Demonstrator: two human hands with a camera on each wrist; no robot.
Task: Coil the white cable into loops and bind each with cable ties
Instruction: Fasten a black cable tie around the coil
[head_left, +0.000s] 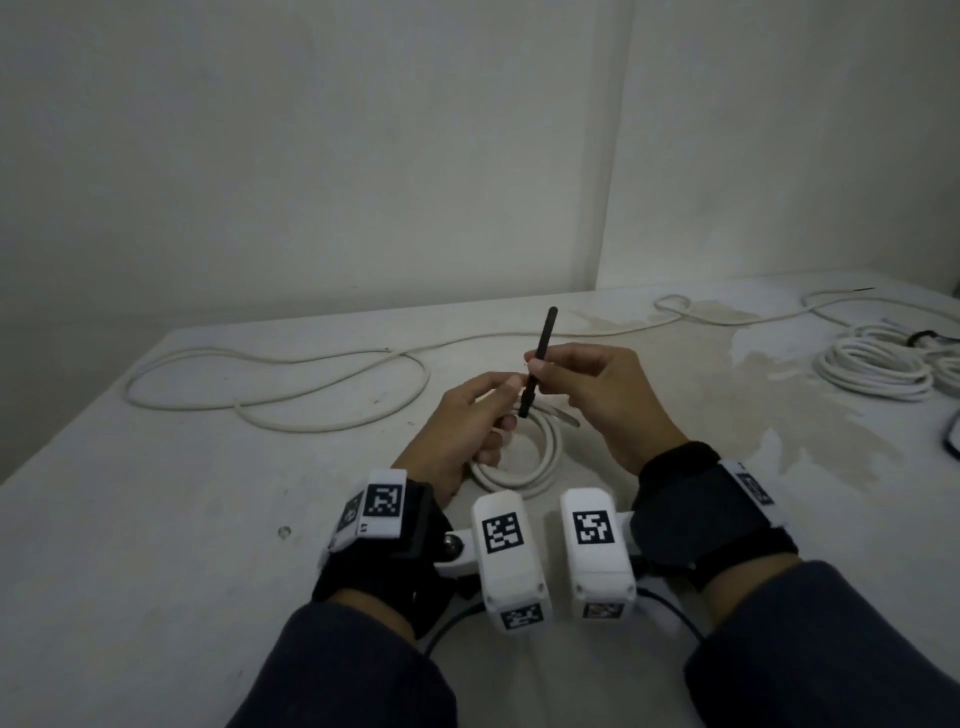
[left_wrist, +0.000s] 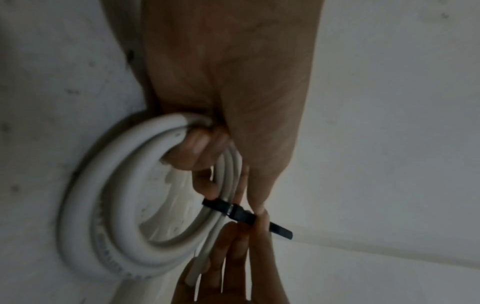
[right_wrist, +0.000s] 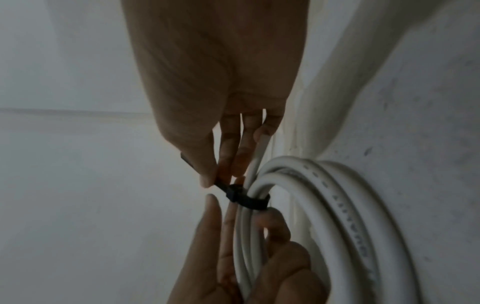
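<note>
your left hand (head_left: 467, 421) gripped the coil (left_wrist: 109, 195); your right hand (head_left: 597, 395) pinched the cable tie (head_left: 537, 364), which could slip untightened.

Hands: two, the left hand (head_left: 470, 415) and the right hand (head_left: 605, 400).

Black cable ties: one (head_left: 537, 364), looped round a coil and pinched at its tail.

White cable coils: two clearly told, one small coil (head_left: 524, 467) at the hands and one finished coil (head_left: 872, 366) at the far right of the bench (head_left: 182, 493); more white turns lie just beyond it at the frame edge, count uncertain.

Loose white cable runs: one long strand (head_left: 280, 384) trailing in open bends across the bench.

Wrist camera units: two (head_left: 511, 556), (head_left: 597, 551).
</note>
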